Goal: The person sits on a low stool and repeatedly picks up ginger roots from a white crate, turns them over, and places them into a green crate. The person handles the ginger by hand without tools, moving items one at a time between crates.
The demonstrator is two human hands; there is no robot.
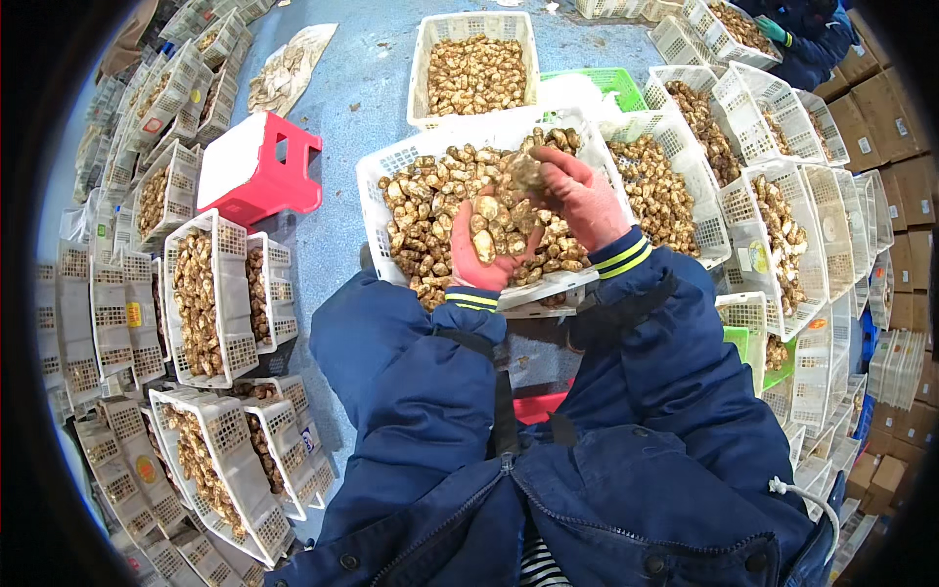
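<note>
A white plastic crate (374, 210) in front of me is filled with small brown-and-cream tubers (421, 230) that look like taro. My left hand (479, 249), in a pinkish glove, is cupped palm up above them with several tubers (501, 223) resting in it. Pinched between thumb and fingers of my right hand (587, 201), also gloved, is one darker tuber (528, 174), smeared by motion. It is just above and right of the left palm. The tubers partly hide the left fingers.
Another full crate (475, 122) stands beyond, more crates (704, 235) close on the right. A red-and-white stool (259, 171) stands left on the blue floor (337, 147). Stacked crates (227, 303) line the left; cardboard boxes (880, 122) the far right. A person (817, 44) works at top right.
</note>
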